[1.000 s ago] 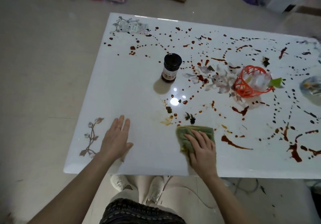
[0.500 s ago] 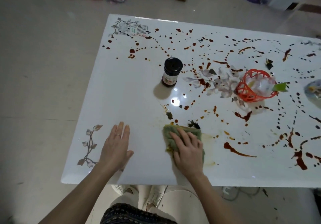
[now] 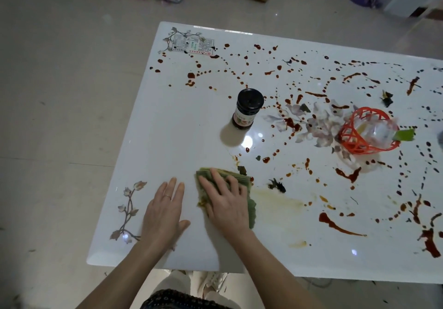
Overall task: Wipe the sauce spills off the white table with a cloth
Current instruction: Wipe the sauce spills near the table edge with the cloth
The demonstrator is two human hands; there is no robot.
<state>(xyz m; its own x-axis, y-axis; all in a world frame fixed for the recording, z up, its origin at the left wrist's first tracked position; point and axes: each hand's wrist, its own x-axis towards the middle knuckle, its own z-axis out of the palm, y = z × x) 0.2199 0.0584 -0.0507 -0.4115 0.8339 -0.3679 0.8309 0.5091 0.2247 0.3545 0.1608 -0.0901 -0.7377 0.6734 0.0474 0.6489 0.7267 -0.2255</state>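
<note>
Right hand (image 3: pixel 225 203) presses cloth (image 3: pixel 242 180) flat — table (image 3: pixel 172 121) (sauce-spattered).

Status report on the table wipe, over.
Right hand flat, pressing green cloth on white table. Left hand flat on table, holding nothing. Sauce spills cover far and right sides; jar and orange basket stand among them.

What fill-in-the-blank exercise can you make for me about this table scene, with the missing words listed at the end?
1. The right hand presses a ____ cloth flat on the white table.
2. The left hand lies flat on the table and wears a ____ on one finger.
3. The black-lidded jar stands ____ on the table.
4. Seen from the person, the orange basket is to the ____ of the jar.

Missing words: green; ring; upright; right.
</note>
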